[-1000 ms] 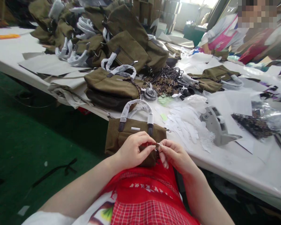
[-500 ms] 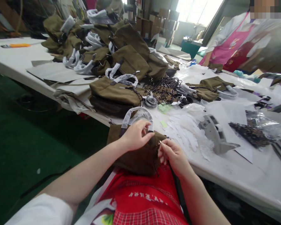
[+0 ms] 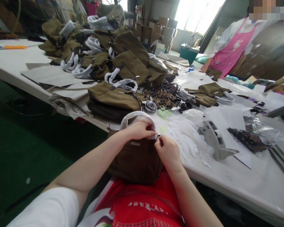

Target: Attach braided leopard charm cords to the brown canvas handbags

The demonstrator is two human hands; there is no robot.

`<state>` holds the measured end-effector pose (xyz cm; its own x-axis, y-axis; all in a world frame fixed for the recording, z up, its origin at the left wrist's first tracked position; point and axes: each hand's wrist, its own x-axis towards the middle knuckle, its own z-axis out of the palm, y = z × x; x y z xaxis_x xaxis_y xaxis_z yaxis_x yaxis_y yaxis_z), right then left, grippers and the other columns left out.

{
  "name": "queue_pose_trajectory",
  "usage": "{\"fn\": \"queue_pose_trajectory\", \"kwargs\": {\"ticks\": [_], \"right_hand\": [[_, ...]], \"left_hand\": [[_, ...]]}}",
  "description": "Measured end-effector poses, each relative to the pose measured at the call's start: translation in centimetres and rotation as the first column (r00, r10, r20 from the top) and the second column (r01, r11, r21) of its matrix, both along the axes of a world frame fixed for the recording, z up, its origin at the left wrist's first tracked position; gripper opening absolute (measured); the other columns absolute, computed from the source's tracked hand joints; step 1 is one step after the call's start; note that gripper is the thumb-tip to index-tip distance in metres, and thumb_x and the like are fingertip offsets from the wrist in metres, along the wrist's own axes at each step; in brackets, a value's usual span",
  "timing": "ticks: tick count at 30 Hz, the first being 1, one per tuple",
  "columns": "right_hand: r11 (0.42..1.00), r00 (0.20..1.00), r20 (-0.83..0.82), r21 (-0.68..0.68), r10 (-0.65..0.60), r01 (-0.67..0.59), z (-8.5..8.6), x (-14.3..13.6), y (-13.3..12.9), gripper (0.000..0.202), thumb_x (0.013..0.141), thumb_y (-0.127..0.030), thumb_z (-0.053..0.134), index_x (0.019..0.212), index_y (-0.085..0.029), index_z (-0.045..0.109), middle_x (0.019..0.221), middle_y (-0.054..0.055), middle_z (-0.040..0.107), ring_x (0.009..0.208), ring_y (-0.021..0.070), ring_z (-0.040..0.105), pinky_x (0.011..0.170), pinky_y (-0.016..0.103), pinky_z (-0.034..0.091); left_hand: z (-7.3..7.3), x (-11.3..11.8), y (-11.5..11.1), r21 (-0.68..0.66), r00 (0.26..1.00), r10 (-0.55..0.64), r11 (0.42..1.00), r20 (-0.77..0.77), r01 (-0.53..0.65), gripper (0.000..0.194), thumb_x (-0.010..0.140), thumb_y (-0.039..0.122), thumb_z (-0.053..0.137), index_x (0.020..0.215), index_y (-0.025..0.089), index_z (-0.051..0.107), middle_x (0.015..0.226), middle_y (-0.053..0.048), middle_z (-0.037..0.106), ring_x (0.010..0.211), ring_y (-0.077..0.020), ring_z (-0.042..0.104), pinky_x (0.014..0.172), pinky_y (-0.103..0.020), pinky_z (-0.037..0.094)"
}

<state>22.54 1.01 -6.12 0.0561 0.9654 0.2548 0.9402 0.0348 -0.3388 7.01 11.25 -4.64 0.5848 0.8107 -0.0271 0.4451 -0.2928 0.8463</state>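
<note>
Your left hand [image 3: 139,130] and right hand [image 3: 167,151] meet, pinching the top edge of the bag [image 3: 134,160] at six o'clock against the tabletop [image 3: 227,171]—soft, light canvas, probably floppy, so grip seams.

Before you: long white table [image 3: 239,176]; green floor [image 3: 26,142] on your left; stacked cardboard boxes [image 3: 156,30]; bright window [image 3: 194,14] beyond.

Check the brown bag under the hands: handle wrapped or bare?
Wrapped. The brown bag's handle shows white wrapping arching above the left hand; the right hand pinches beside it.
</note>
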Motion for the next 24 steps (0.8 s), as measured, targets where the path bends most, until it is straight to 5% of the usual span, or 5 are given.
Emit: {"fn": "queue_pose_trajectory", "kwargs": {"ticks": [4,10,15,20,24], "right_hand": [[0.996,0.999,0.048,-0.091,-0.006,0.011,0.5,-0.3,0.3,0.013,0.087,-0.020,0.052,0.076,-0.020,0.060,0.077,0.006,0.070,0.069,0.0187,0.059,0.061,0.029,0.031],[0.989,1.000,0.013,-0.146,-0.017,0.019,1.2,-0.1,0.5,0.017,0.088,-0.023,0.051,0.075,-0.020,0.062,0.077,0.005,0.070,0.069,0.0180,0.059,0.062,0.029,0.031],[0.988,1.000,-0.006,-0.150,0.027,-0.028,0.9,-0.4,-0.1,0.016,0.086,-0.022,0.052,0.073,-0.020,0.062,0.076,0.005,0.069,0.068,0.0179,0.057,0.061,0.029,0.032],[0.982,0.963,-0.235,-0.095,0.136,-0.162,0.1,-0.7,-0.8,0.019,0.083,-0.022,0.050,0.066,-0.021,0.057,0.068,0.002,0.063,0.065,0.0174,0.055,0.062,0.028,0.035],[0.950,0.859,-0.443,-0.048,0.256,-0.308,0.0,-0.5,-1.1,0.022,0.085,-0.023,0.047,0.064,-0.021,0.055,0.067,0.000,0.058,0.065,0.0159,0.053,0.063,0.027,0.039]], "left_hand": [[0.5,0.4,-1.6,0.046,0.996,0.090,0.995,0.009,-0.090,0.020,0.081,0.035,0.064,0.068,0.019,0.063,0.050,0.002,0.060,0.048,-0.0135,0.055,0.049,-0.023,0.039],[-1.0,0.9,-3.0,-0.037,0.957,0.210,0.978,0.198,-0.207,0.027,0.084,0.039,0.062,0.066,0.018,0.058,0.046,0.004,0.056,0.044,-0.0114,0.055,0.049,-0.022,0.041],[-0.6,1.3,-3.6,0.069,0.945,0.298,0.949,0.135,-0.309,0.026,0.085,0.036,0.061,0.066,0.018,0.060,0.047,0.003,0.056,0.046,-0.0126,0.055,0.053,-0.024,0.041],[-0.4,1.6,-4.5,0.096,0.930,0.367,0.926,0.004,-0.365,0.030,0.083,0.040,0.064,0.062,0.019,0.060,0.046,0.001,0.054,0.054,-0.0168,0.057,0.054,-0.026,0.040],[-1.2,1.1,-4.6,-0.051,0.928,0.369,0.929,0.057,-0.367,0.031,0.079,0.045,0.068,0.066,0.019,0.059,0.049,0.003,0.053,0.047,-0.0132,0.052,0.046,-0.024,0.036]]}}
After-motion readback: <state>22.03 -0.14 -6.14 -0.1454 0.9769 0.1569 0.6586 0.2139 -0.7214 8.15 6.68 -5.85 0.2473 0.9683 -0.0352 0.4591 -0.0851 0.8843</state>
